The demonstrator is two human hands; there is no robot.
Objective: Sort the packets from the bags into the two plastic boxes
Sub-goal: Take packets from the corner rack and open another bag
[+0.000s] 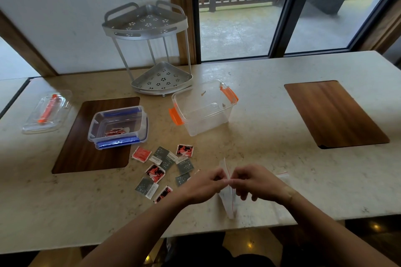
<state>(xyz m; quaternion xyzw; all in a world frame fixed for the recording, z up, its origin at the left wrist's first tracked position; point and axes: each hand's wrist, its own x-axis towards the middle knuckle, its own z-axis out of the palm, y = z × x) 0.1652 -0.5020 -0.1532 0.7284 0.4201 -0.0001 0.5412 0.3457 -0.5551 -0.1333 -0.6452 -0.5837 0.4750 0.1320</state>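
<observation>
Lower centre of frame: left hand (pixel 202 182) and right hand (pixel 255 183) both pinch the top of a clear zip bag (pixel 227 200), fingers clenched on it, bag hanging above the table (pixel 282 115). Loose packets (pixel 165 166) lie scattered left of the hands. Blue-clipped box (pixel 118 127) at centre left holds red packets; orange-clipped box (pixel 202 107) stands at centre
</observation>
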